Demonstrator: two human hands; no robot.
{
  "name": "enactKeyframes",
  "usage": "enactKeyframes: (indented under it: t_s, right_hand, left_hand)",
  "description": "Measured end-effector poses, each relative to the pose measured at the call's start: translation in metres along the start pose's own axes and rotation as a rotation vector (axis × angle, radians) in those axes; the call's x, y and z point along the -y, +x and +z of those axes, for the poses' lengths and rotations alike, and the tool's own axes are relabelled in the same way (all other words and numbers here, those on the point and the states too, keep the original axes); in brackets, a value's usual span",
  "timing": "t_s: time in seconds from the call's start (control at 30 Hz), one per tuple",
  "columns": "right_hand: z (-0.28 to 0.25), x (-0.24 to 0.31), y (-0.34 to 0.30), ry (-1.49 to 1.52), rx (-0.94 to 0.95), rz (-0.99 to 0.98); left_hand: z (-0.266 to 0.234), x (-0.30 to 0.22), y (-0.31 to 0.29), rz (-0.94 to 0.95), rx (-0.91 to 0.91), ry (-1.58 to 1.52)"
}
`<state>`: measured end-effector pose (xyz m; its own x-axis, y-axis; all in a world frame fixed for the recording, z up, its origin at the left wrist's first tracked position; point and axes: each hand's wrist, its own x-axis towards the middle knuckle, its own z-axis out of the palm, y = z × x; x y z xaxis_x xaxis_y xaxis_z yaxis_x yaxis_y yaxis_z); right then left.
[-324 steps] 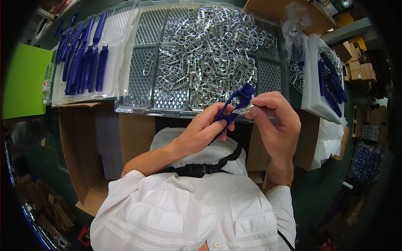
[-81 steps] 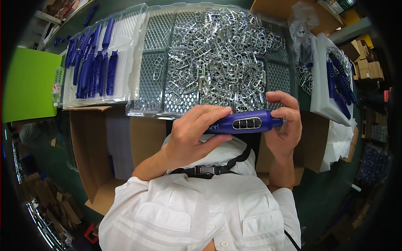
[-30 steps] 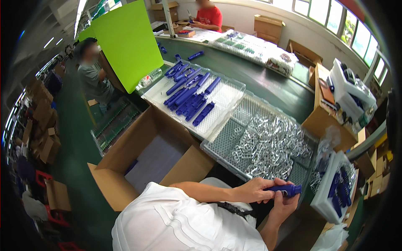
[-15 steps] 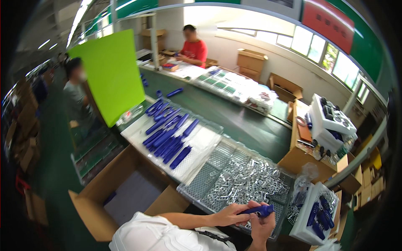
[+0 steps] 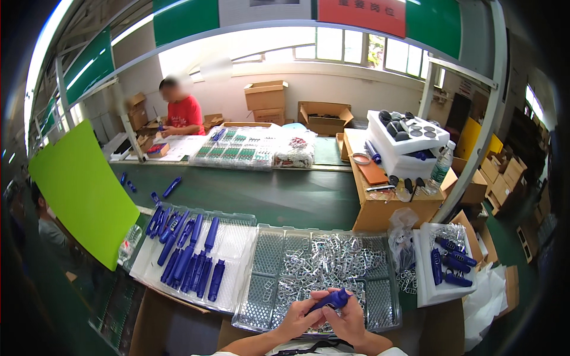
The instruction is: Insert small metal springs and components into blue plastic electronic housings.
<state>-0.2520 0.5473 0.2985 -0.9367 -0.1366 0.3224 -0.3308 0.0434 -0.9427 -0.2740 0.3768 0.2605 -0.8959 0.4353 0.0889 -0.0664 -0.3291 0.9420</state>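
Note:
Above the near edge of a clear ribbed tray, my left hand (image 5: 298, 319) and my right hand (image 5: 349, 322) both grip one blue tubular plastic housing (image 5: 334, 299). My fingers are closed round it, with the thumbs along its near side. The housing is tilted, its narrower end up and to the right. Underneath and beyond, a heap of small silver metal clips (image 5: 332, 258) fills much of the tray (image 5: 252, 308). Left of it, several similar blue housings (image 5: 187, 261) lie on a white sheeted tray (image 5: 234, 291).
A white foam box (image 5: 424, 291) with blue housings and metal clips stands at right, beside a plastic bag (image 5: 402, 228). Beyond runs a green conveyor belt (image 5: 267, 193). A carton (image 5: 392, 207) bears foam trays and a bottle. Another person (image 5: 184, 113) sits across the belt.
My view has swung to the right, so the trays and belt appear squarer and farther left. Both hands still hold the blue housing over the clip tray.

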Motion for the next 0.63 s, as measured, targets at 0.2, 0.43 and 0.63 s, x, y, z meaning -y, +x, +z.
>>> enactKeyframes:
  t_s: [0.2, 0.43, 0.63]
  right_hand:
    - [0.020, -0.022, -0.001, -0.053, -0.138, 0.075]
    - [0.007, 0.001, -0.013, 0.502, -0.030, 0.190]
    - [-0.030, -0.032, -0.057, 0.568, -0.203, 0.259]
  left_hand:
    - [0.000, 0.009, 0.000, -0.075, -0.131, 0.084]
    - [0.016, 0.005, 0.001, -0.142, -0.214, 0.081]
    - [0.059, 0.028, 0.010, -0.214, -0.097, 0.032]
